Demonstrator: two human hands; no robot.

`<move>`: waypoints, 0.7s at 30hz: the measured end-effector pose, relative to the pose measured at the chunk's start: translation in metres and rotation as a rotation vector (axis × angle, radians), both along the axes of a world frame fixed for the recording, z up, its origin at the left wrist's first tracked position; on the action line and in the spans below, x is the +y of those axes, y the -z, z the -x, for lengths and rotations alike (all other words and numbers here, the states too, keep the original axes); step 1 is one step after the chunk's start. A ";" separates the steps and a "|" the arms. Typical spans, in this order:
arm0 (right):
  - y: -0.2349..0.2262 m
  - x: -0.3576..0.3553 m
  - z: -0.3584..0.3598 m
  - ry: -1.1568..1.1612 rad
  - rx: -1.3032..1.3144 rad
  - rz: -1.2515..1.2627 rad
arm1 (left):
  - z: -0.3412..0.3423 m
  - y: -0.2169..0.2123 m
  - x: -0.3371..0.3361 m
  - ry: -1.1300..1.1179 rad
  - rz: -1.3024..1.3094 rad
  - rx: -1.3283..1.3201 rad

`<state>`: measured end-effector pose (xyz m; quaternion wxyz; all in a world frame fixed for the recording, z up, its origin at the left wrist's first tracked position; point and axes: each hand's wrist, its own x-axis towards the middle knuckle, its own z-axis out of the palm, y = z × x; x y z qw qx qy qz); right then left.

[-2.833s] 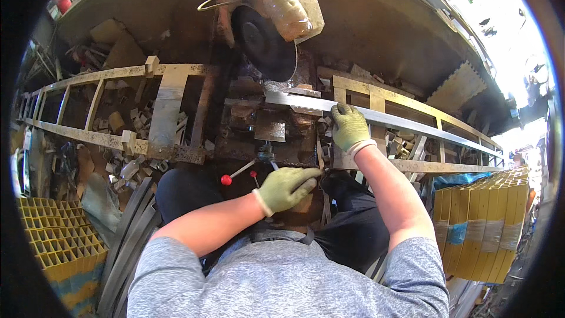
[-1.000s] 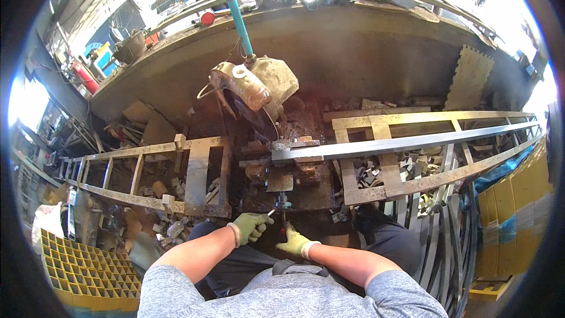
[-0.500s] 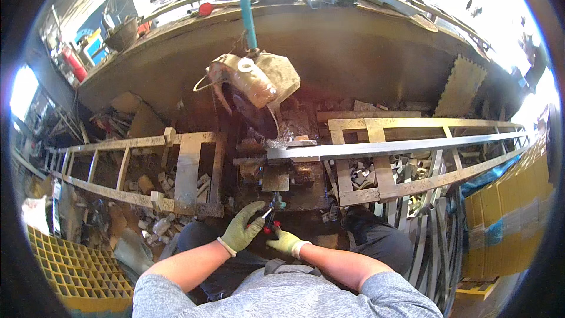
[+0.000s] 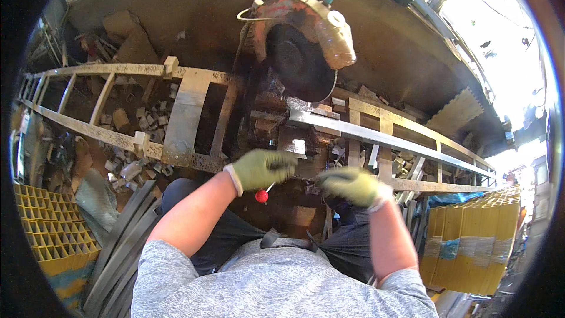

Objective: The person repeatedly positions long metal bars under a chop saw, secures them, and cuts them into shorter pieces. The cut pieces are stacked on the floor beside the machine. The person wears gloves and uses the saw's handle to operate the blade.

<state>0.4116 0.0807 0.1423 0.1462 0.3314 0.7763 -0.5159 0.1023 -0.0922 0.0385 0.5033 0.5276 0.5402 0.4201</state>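
My left hand point(image 4: 268, 169), in a yellow-green glove, hovers over the vise of a cut-off saw, just above a lever's red ball knob point(image 4: 262, 196). Its fingers point right and are partly smeared, so their grip is unclear. My right hand point(image 4: 350, 185), gloved alike, is in the air to the right, fingers reaching left with nothing seen in them. Beyond my hands hangs the saw's dark round blade point(image 4: 297, 62) under a worn orange guard point(image 4: 288, 9). A long silvery metal bar point(image 4: 382, 141) lies at the vise below the blade and runs off right.
Metal ladder-like frames point(image 4: 126, 69) extend to either side of the saw, with small metal offcuts point(image 4: 132, 171) beneath. A yellow stack of tubes point(image 4: 56, 221) stands left; a wrapped yellow bundle point(image 4: 468, 241) stands right. Long grey strips point(image 4: 123, 247) lean by my left leg.
Both hands have risen from the lever area by my lap and moved apart, the right one swinging right. My right hand has left the red-handled part. The view has turned and dipped.
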 end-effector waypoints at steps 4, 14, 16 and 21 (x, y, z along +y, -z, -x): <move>-0.115 0.085 0.053 0.486 0.725 -0.215 | 0.029 0.006 0.029 -0.286 0.026 -0.203; -0.354 0.244 0.288 0.128 1.175 -0.602 | 0.044 0.039 0.024 -0.208 -0.021 0.062; -0.375 0.250 0.311 0.151 1.173 -0.755 | 0.044 0.038 0.022 -0.146 0.003 0.055; -0.411 0.261 0.341 0.155 1.177 -0.946 | 0.045 0.030 0.015 -0.052 0.075 -0.007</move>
